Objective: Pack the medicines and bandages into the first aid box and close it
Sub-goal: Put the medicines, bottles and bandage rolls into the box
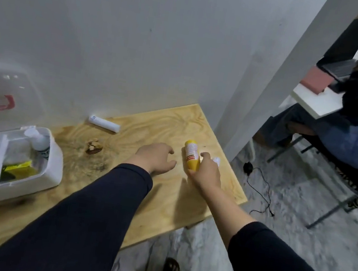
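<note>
The white first aid box [53, 163] stands open at the table's left, its clear lid [1, 88] with a red handle leaning against the wall. Inside are a white bottle [39, 141] and yellow packets [18, 168]. My right hand [206, 174] grips a yellow bottle [191, 154] near the table's right edge; something white [216, 160] shows just past its fingers. My left hand [155, 157] hovers beside it, fingers apart, holding nothing. A white bandage roll [104, 123] lies by the wall.
The plywood table [116, 207] has a dark knot [93, 147] near the middle. Its right edge drops to a marble floor with a black cable [258, 189]. Another person sits on a chair [346, 146] at a white desk to the right.
</note>
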Motion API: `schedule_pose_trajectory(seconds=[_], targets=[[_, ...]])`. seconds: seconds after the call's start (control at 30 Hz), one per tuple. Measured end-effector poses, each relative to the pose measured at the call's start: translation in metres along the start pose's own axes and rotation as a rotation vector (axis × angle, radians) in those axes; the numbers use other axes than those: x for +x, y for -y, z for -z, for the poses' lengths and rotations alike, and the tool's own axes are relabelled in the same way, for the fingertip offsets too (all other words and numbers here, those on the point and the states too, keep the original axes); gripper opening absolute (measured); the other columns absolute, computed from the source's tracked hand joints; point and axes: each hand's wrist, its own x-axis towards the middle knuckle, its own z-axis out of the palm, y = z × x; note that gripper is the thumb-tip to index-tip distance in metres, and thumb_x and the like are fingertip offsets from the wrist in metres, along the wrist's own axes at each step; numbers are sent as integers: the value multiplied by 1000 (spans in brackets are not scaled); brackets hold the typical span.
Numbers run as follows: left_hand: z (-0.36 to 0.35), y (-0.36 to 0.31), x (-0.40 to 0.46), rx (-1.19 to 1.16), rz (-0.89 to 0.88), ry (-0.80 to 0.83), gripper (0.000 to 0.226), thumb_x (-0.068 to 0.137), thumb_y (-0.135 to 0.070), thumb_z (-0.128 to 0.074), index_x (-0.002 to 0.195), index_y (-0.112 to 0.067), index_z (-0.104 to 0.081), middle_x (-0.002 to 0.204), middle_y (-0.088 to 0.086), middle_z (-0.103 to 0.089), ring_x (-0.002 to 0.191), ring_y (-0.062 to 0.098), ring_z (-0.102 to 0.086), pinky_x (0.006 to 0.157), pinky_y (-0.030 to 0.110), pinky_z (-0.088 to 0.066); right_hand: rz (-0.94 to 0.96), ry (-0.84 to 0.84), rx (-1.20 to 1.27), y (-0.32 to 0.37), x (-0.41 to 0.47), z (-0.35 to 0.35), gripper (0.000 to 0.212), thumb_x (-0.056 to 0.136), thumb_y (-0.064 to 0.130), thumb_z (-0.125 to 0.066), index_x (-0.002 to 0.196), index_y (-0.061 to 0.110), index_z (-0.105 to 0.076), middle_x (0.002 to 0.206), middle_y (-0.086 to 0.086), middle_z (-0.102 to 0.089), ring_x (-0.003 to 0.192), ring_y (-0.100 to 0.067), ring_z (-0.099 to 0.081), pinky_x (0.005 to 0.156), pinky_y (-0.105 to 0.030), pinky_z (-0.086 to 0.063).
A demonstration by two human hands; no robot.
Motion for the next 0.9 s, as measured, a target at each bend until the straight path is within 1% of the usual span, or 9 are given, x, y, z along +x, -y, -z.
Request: schedule_pose_trajectory(seconds=[0.13,0.2,0.33,0.4,0.5,0.6,0.67,0.73,0.9], targets=[[-5,0,1,-32,56,-8,50,93,-44,-51,137,-21,-52,131,1,-60,120,23,-56,96,39,-49,-25,-26,-17,0,7,-3,39,83,9,-58,117,8,-41,105,-12,-59,105,-33,-57,73,-35,-44],[-4,1,0,-38,82,-27,49,93,-44,-51,137,-21,-52,130,1,-60,120,23,-57,95,39,-49,-11,-79,3,3,13,5,36,83,7,-56,117,8,-46,100,-10,-58,104,-33,-57,75,-36,-46],[4,1,-3,-62,114,-54,49,94,-43,-49,138,-22,-50,133,-1,-60,121,22,-56,94,39,-49,132,-223,139,15,29,31,27,85,12,-58,112,13,-62,109,-10,-66,102,-28,-60,81,-34,-49],[10,1,-6,-60,110,-78,49,94,-44,-48,139,-22,-50,138,-1,-56,124,22,-54,95,39,-49,221,-216,197,22,36,40,28,84,14,-62,112,15,-64,109,-9,-68,103,-25,-62,87,-35,-51],[16,4,-15,-68,110,-104,49,95,-43,-48,140,-21,-50,144,-1,-51,130,22,-50,100,41,-48,268,-187,305,33,40,43,31,83,11,-64,114,15,-65,108,-7,-70,102,-22,-64,93,-36,-52],[24,14,-26,-90,142,-116,50,95,-42,-49,141,-22,-50,146,-1,-50,131,22,-49,101,41,-47,332,-184,341,50,38,45,30,84,10,-65,113,14,-67,104,-5,-71,98,-19,-66,92,-37,-53],[34,22,-34,-107,173,-132,49,95,-40,-49,141,-24,-50,145,-2,-51,129,23,-51,99,38,-47,408,-178,324,69,33,49,30,85,13,-66,115,13,-66,105,-6,-72,97,-19,-66,91,-35,-53],[46,31,-44,-123,191,-171,48,95,-40,-49,140,-24,-50,144,-1,-52,127,24,-53,97,36,-46,482,-164,323,93,26,50,31,86,16,-66,117,12,-66,106,-8,-72,98,-20,-67,90,-36,-54],[75,69,-81,-140,262,-298,49,94,-39,-50,140,-23,-51,144,-1,-53,125,25,-54,99,38,-48,639,-132,302,162,0,36,30,89,26,-63,117,15,-67,104,-10,-72,96,-23,-66,86,-37,-54]])
